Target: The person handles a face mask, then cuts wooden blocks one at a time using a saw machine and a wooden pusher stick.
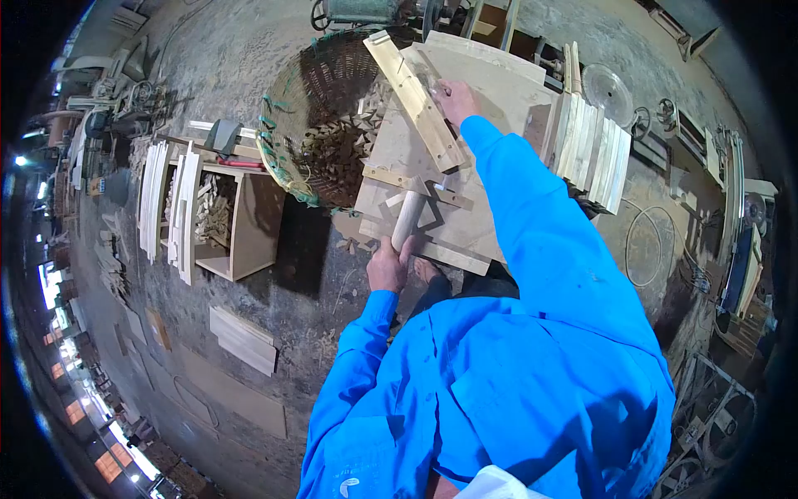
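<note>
My left hand (pixel 386 266) is closed round the near end of a pale wooden strip (pixel 406 218). The strip's far end lies on the worktable (pixel 490 220), by a small wooden jig (pixel 432 198) with metal fittings. My right hand (pixel 456 101) is curled over the far part of the table, just right of a long wooden bar (pixel 416 100) set at a slant. Whatever its fingers grip is hidden. The bar has several dark holes or bolts along it.
Left of the table stands a large woven basket (pixel 278 137) with wood offcuts (pixel 337 141). Pale strips (pixel 592 154) are stacked at the table's right edge. An open wooden cabinet (pixel 253 220) with strips stands further left. Some boards (pixel 242 338) lie on the floor.
</note>
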{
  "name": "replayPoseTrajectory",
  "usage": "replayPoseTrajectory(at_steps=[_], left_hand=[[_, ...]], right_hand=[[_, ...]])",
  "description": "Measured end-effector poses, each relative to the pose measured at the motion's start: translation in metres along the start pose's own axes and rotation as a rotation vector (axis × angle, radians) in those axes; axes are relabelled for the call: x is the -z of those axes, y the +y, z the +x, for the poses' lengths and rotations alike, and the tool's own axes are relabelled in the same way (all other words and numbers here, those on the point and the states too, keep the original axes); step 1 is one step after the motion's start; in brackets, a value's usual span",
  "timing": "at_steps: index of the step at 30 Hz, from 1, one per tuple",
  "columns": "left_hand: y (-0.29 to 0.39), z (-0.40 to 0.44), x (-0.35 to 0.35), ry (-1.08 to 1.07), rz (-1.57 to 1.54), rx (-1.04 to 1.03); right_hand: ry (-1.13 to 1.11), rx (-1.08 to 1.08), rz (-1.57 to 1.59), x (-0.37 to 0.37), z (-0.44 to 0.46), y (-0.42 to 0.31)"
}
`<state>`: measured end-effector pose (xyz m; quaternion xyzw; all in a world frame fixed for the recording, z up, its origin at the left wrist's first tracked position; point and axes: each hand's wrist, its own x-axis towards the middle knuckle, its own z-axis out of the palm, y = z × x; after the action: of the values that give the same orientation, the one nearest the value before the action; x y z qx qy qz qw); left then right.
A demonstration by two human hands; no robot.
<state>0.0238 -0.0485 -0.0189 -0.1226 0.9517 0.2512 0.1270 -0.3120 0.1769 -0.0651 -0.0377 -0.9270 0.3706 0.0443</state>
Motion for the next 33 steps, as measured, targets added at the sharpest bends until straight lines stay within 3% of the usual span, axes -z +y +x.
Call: replayPoseTrajectory(at_steps=[21,33], left_hand=[[0.011,0.021,-0.011,0.023,0.036,-0.031],[0.074,0.088,-0.010,0.003,0.042,0.008]], right_hand=[[0.008,-0.033,0.092,0.008,0.035,0.000],[0.036,0.009,0.105,0.024,0.120,0.027]])
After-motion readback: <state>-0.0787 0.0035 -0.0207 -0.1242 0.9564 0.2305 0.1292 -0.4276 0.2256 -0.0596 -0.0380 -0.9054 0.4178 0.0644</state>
